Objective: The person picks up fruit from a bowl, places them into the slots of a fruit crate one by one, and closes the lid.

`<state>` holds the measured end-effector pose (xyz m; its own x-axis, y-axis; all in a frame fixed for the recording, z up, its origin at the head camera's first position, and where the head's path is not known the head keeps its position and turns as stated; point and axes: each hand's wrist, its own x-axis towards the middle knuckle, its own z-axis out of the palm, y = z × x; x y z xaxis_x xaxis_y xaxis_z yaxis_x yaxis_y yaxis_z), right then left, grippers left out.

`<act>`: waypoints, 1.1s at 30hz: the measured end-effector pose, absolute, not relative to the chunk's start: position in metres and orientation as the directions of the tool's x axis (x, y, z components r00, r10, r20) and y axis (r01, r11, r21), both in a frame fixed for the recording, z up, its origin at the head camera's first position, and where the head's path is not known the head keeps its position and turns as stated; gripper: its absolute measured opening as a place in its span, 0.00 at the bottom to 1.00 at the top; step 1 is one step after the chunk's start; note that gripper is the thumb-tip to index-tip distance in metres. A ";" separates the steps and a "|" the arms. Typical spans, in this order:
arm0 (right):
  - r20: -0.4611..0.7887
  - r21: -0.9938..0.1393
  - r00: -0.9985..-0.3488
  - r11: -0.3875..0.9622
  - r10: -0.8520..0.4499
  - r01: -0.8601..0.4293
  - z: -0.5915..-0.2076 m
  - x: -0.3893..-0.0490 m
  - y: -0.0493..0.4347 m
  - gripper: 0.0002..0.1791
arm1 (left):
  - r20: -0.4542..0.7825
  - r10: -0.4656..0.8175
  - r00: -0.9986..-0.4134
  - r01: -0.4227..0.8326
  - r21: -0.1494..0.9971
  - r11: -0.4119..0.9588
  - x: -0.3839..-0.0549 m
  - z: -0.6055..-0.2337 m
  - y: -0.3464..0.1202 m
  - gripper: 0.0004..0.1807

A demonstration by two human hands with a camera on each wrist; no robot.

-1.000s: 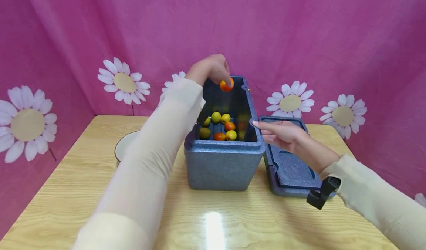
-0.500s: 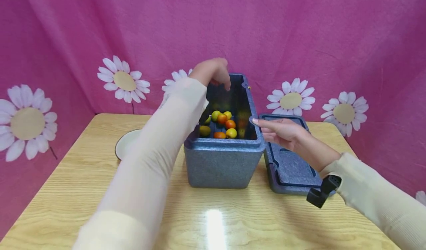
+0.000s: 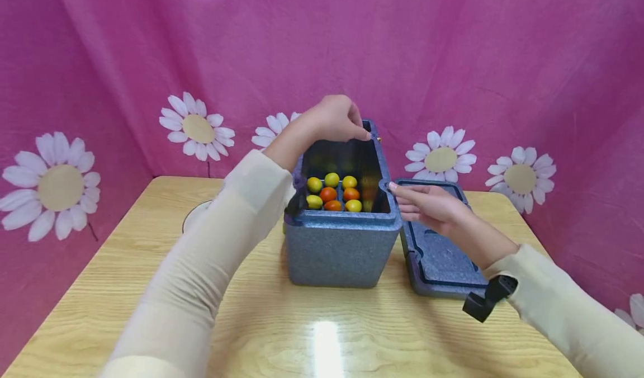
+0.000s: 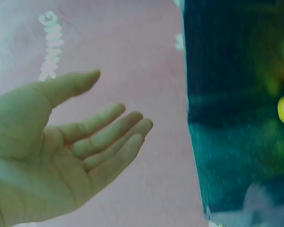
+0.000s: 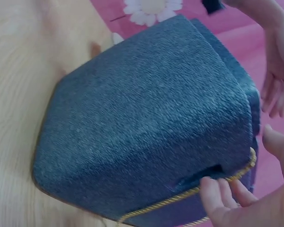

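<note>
A grey foam box stands uncovered on the table, with several small round yellow fruits and red-orange tomato-like fruits on its floor. Above its far end is my left hand, palm turned down, nothing in it. In the left wrist view that hand's fingers are spread from the thumb and only slightly bent. My right hand is at the box's right side: the thumb touches the rim, and the fingertips rest on the outer wall by a handle slot and a gold cord.
The grey lid lies on the table right of the box. A white dark-rimmed bowl stands to the left, mostly hidden by my left sleeve. Behind the table hangs a pink cloth with white daisies.
My left hand has let go of a red-orange fruit, which now lies among the others in the box. That hand has opened and shifted a little to the right. The right hand stays at the rim.
</note>
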<state>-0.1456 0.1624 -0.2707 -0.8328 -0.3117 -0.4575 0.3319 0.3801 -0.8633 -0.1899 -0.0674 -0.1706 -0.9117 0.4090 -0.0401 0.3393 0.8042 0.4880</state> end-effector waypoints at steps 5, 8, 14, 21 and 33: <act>-0.363 -0.891 -0.860 0.403 -0.359 0.208 -0.275 -0.149 0.179 0.42 | 0.016 0.396 -0.918 0.337 0.558 0.758 -0.171 -0.182 -0.056 0.15; -0.326 -0.895 -0.879 0.414 -0.348 0.167 -0.276 -0.149 0.196 0.41 | 0.017 0.416 -0.909 0.347 0.583 0.735 -0.162 -0.188 -0.041 0.15; -0.260 -0.900 -0.921 0.419 -0.290 0.122 -0.281 -0.153 0.243 0.39 | 0.053 0.479 -0.876 0.401 0.633 0.662 -0.147 -0.199 0.000 0.18; -0.262 -0.906 -0.938 0.392 -0.229 0.157 -0.300 -0.146 0.299 0.40 | 0.110 0.575 -0.811 0.474 0.699 0.535 -0.126 -0.229 0.062 0.20; -0.366 -0.903 -0.919 0.294 -0.148 0.312 -0.342 -0.135 0.337 0.46 | -0.016 0.310 -0.951 0.168 0.813 0.557 -0.121 -0.325 0.125 0.20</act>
<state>-0.1351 0.3370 -0.3424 -0.9188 -0.1483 -0.3658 0.3121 0.2942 -0.9033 -0.1210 0.1255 -0.3254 -0.9507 0.3098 -0.0165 0.1675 0.5573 0.8132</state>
